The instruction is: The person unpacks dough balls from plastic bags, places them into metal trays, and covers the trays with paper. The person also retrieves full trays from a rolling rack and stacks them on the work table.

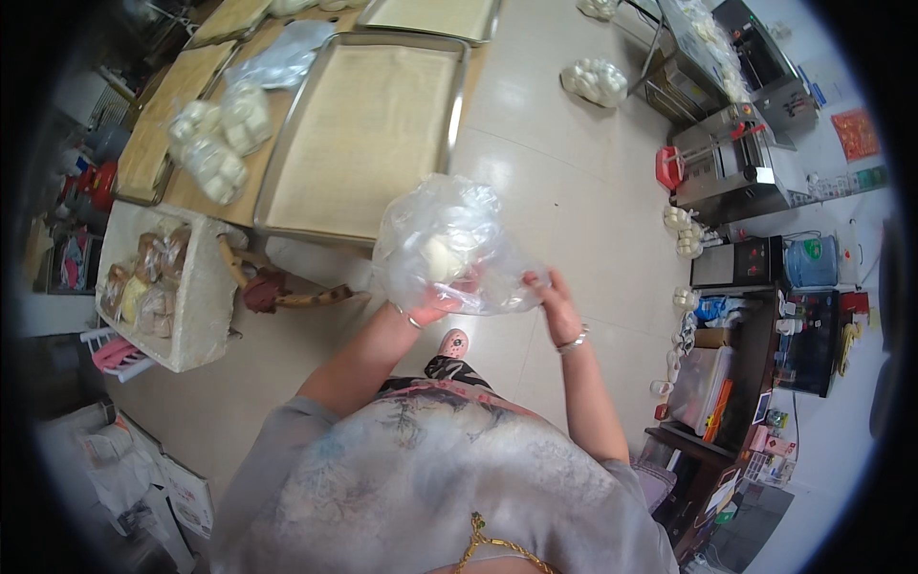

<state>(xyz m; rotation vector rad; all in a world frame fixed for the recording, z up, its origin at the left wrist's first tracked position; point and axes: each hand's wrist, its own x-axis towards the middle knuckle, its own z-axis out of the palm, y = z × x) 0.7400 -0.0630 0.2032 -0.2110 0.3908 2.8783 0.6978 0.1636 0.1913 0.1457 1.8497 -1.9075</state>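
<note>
In front of me is a clear plastic bag (448,244) with white steamed buns (443,260) inside. My left hand (430,310) supports the bag from below, its fingers partly blurred behind the plastic. At the bag's right edge, my right hand (557,304) pinches the loose plastic between thumb and fingers. Just beyond the bag lies a large metal tray (378,134) lined with pale cloth. More bagged white buns (212,158) sit to the left of that tray on the wooden table, near a crumpled clear bag (285,53).
A white foam box (196,330) with bagged brown and yellow items stands at left, beside a wooden stool (273,287). Bagged buns (595,82) rest on the tiled floor (545,172). Machines (732,163) and a dark cabinet (736,383) line the right wall.
</note>
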